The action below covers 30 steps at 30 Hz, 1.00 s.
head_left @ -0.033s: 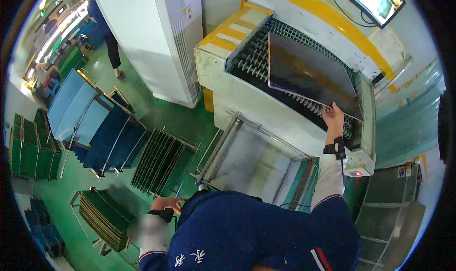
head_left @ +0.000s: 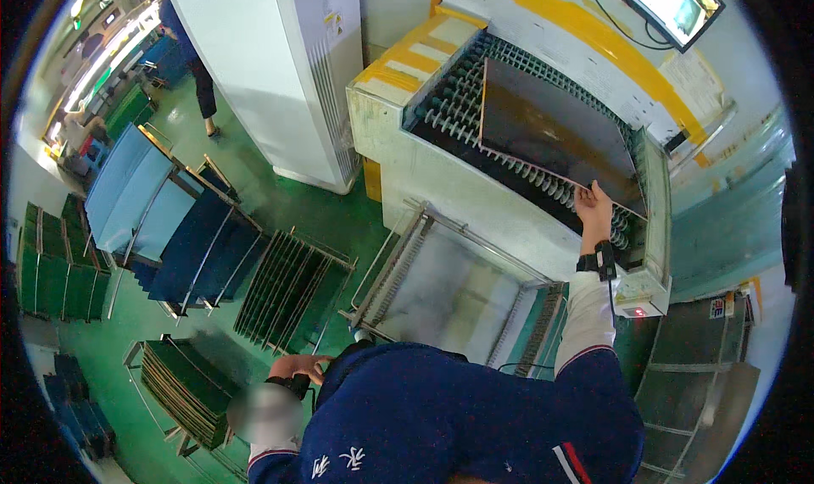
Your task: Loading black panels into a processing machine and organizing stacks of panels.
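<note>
A large dark rectangular panel lies on the rollers of a pale conveyor machine ahead of me on the right. My right hand is at its near edge, close to the right corner, with the fingers closed against that edge. A black band with a thin cable circles this wrist. My left hand hangs low beside my waist, away from the machine. Its fingers are loosely bent and apart, partly hidden by my dark blue jacket, and I see nothing held in them.
The rollers sit inside the machine's white housing. Below it stands a metal rack frame. Racks of green panels and blue panels fill the left. A tall white cabinet and a walking person are beyond.
The dark panel has shifted slightly to the right and away from me on the rollers. My right hand stays at its near edge; my left hand has hardly moved.
</note>
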Available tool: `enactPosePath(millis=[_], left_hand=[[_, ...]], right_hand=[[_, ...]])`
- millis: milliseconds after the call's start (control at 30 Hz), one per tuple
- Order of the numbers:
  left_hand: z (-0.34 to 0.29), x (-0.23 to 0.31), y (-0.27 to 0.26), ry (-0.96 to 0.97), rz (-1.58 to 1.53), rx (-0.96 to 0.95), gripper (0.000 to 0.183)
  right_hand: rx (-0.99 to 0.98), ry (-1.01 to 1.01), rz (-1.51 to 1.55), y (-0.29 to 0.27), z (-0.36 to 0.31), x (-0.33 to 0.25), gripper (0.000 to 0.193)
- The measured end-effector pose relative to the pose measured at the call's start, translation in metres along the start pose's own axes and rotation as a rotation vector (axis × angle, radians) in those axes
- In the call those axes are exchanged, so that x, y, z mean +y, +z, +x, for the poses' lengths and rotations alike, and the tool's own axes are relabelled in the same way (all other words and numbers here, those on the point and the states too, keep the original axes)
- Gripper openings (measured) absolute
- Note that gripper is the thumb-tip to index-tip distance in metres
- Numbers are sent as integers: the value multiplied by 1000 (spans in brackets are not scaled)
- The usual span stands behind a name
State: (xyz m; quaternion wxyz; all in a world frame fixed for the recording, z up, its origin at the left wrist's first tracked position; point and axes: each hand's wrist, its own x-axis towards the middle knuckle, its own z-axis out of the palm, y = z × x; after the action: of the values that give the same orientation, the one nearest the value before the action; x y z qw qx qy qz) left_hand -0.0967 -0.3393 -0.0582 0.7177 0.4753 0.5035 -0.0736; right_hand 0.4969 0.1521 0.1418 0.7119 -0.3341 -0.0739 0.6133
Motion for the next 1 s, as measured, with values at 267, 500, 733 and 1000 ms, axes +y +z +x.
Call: enactPosePath(millis=[267,500,733,1000], left_hand=[[-1,-12,16,-34,-160,-16,96],[4,-11,13,-46,-125,-41,93],[-2,-5,26,-113,-33,79,93],[-19,24,37,-226,-170,95,91]], right_hand=[[-192,234,-559,27,60,-12,29],[-169,-134,-993,56,61,4,30],[-57,-771,-2299,44,86,34,55],[-78,-772,-2469,51,97,28,58]])
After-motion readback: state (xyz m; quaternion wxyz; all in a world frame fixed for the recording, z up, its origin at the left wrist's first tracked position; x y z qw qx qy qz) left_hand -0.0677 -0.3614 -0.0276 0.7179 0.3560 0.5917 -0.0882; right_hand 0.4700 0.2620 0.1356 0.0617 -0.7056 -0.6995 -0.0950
